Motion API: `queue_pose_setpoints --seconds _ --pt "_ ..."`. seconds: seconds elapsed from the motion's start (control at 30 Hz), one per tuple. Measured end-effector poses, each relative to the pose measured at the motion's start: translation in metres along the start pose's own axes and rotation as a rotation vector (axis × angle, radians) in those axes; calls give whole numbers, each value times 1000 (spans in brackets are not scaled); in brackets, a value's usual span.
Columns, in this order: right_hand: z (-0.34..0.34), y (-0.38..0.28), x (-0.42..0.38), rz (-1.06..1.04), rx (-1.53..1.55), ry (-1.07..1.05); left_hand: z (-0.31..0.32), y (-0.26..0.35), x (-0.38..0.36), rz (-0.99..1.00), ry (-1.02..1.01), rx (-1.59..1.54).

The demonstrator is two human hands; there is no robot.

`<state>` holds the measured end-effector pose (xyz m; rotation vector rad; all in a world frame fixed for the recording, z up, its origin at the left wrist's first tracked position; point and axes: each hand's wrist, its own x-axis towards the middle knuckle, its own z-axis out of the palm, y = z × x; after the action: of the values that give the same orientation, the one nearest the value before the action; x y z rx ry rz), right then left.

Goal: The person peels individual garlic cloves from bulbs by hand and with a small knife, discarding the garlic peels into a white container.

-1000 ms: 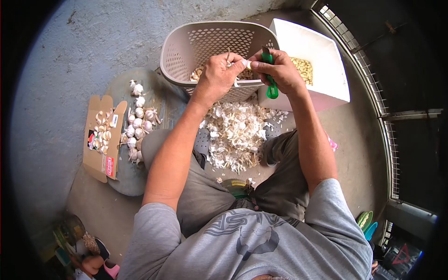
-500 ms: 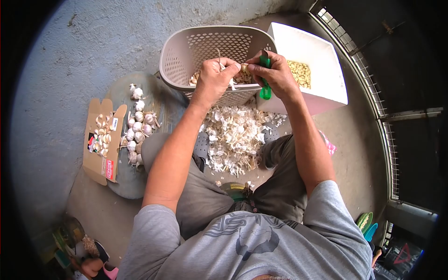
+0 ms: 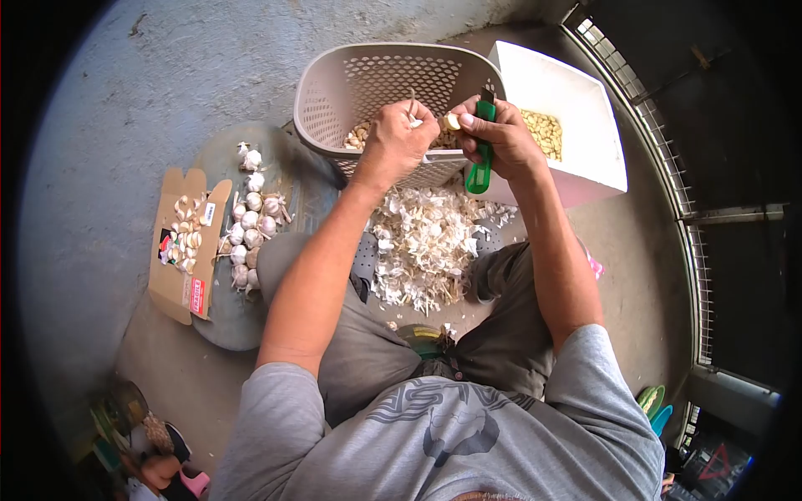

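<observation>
Papery white skins [image 3: 422, 242] lie heaped on the floor between my knees. Above the basket [image 3: 368, 83], my left hand [image 3: 399, 142] pinches a garlic clove [image 3: 452, 121] closed between fingertips; my right hand [image 3: 501, 138] grips a green-handled knife [image 3: 481, 154]. The clove looks small, light, firm and slippery once bared, best held at its ends.

Garlic clove [image 3: 452, 121] now bared between the hands, green knife [image 3: 481, 149] more upright than before.
</observation>
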<state>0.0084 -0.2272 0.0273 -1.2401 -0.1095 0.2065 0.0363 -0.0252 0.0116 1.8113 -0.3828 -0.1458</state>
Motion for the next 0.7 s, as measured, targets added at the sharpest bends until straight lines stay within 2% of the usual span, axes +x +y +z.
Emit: queue_pose_setpoints --seconds 0.03,0.13,0.33,0.43,0.53,0.7 --pt "4 -3 -2 5 21 2 0 0 0 -21 -9 34" --pt "7 -4 -2 27 -12 23 5 -8 2 33 -27 -242" --pt "7 -3 -3 23 46 59 -5 9 -4 29 -134 -498" --pt "5 -2 0 22 26 76 -8 10 -4 -50 -161 -543" --pt "7 1 0 1 -10 89 -1 3 -1 47 -98 -483" --pt "16 -3 -2 -65 -201 65 1 3 -3 31 -47 -526"
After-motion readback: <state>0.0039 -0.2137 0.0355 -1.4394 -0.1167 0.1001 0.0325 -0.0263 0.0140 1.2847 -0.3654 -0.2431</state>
